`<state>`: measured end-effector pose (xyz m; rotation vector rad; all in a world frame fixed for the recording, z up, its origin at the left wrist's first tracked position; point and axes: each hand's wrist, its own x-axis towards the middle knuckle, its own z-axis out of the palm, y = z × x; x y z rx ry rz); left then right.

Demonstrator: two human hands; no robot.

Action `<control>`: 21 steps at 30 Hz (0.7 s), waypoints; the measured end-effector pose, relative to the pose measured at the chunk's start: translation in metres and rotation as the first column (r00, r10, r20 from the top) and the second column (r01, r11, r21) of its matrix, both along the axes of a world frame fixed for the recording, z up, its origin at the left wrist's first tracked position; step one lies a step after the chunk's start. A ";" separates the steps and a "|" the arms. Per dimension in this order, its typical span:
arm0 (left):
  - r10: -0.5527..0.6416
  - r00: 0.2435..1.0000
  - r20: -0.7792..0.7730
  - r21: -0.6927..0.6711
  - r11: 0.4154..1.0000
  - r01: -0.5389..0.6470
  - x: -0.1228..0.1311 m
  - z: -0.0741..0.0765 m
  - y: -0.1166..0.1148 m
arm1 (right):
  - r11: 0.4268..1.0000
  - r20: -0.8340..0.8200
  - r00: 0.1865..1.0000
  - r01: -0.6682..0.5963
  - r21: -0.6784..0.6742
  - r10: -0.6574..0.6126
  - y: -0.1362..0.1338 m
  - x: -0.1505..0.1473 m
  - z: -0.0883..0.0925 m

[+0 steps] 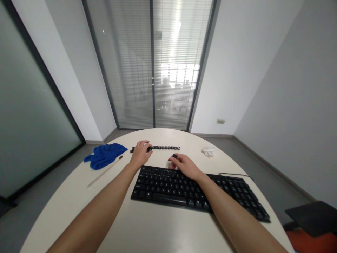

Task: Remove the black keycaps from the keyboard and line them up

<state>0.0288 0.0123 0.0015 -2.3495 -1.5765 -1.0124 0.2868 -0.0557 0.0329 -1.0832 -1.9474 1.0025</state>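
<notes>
The near part of the round cream counter [147, 228], in front of the flat black plastic keyboard [184, 189], is crossed only by two forearms. Behind the keyboard, passage is narrowed by a straight row of loose black keycaps [165, 148]. Its left end is covered by the left hand [140, 154]. The strip between row and keyboard is taken up by the right hand [184, 166], a small black keycap [174, 156] being pinched in its fingers [172, 161]. Left of the keyboard, a bare lane is bounded by a thin pale rod [105, 171] and a crumpled blue cloth [105, 155]. Behind its right half, bare counter is broken only by a crumpled white tissue [209, 151] and a thin black cable [234, 174].
</notes>
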 end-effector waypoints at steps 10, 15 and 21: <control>-0.280 0.958 0.056 -0.339 0.898 0.282 0.037 0.037 -0.049 | 0.999 -0.024 1.000 0.012 0.041 -0.011 -0.005 0.000 0.002; -0.244 0.969 -0.025 -0.422 0.882 0.211 0.053 0.036 -0.076 | 0.997 0.015 1.000 -0.024 0.074 0.023 -0.007 0.000 0.001; -0.243 0.969 -0.049 -0.392 0.897 0.205 0.056 0.035 -0.084 | 0.993 0.088 0.992 -0.096 0.074 0.089 -0.014 0.003 0.011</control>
